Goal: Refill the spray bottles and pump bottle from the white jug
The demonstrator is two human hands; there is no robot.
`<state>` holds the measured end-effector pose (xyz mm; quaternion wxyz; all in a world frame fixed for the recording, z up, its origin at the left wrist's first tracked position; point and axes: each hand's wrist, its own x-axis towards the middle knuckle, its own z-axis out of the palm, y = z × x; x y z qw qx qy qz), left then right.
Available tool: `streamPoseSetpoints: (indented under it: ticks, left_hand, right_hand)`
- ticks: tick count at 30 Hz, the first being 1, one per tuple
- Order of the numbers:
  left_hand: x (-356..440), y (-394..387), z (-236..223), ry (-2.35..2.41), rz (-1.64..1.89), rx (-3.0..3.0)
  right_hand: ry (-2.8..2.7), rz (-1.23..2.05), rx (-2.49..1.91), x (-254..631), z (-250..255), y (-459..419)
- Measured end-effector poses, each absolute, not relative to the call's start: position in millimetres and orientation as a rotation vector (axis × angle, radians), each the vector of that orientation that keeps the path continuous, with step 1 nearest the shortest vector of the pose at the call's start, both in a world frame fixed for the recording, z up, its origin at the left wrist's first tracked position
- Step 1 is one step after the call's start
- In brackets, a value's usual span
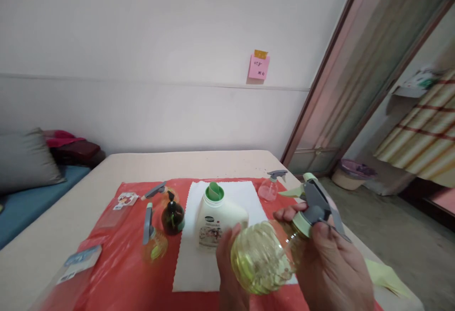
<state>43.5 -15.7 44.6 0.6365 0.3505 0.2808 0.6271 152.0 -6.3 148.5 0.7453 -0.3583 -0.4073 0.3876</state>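
Note:
I hold a yellow-green ribbed spray bottle tilted on its side over the table. My left hand cups its round body from below. My right hand is wrapped round its neck at the pale green collar and grey trigger head. Just behind it a white bottle with a green cap stands on a white cloth.
A red plastic sheet covers the beige table. On it lie a dark green pump bottle, two yellow spray bottles, a small pink spray bottle and small packets. A blue cushion sits far left.

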Motion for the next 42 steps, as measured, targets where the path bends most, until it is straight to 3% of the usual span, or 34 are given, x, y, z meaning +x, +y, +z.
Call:
streamPoseSetpoints:
  ticks: [4, 10, 14, 18, 20, 25, 30, 32, 37, 42]
  left_hand:
    - [28, -28, 38, 0.660, 1.641, 0.739]
    - [44, -20, 42, 0.342, 1.080, 0.298]
    - [28, -16, 45, 0.307, 0.910, 0.221]
    - [5, -9, 55, 0.282, 1.007, 0.295]
    - [-1, -6, 60, 0.328, 1.089, 0.272]
    - [-1, -4, 62, 0.374, 1.291, 0.353]
    - [0, -5, 55, 0.366, 1.364, 0.588]
    - [0, -5, 56, 0.414, 1.358, 0.649]
    - [9, -8, 54, 0.558, 1.371, 0.799]
    - [24, -14, 48, 0.798, 1.376, 0.979]
  right_hand:
    - [-0.931, 0.877, -0.776, 151, 143, -9]
    - [-0.795, 0.866, -0.633, 193, 172, 7]
    - [-0.626, 0.839, -0.573, 231, 178, 41]
    - [-0.579, 0.697, -0.873, 252, 127, 78]
    - [-0.890, 0.457, -1.374, 248, 84, 88]
    - [-1.227, 0.575, -1.684, 202, -7, 85]
    - [-1.417, 0.517, -1.664, 186, 2, 70]
    - [-1.379, 0.584, -1.570, 183, 20, 50]
    - [-0.809, 1.477, -0.875, 145, 42, -22]
    - [-0.635, 1.559, -0.796, 129, 51, -37]
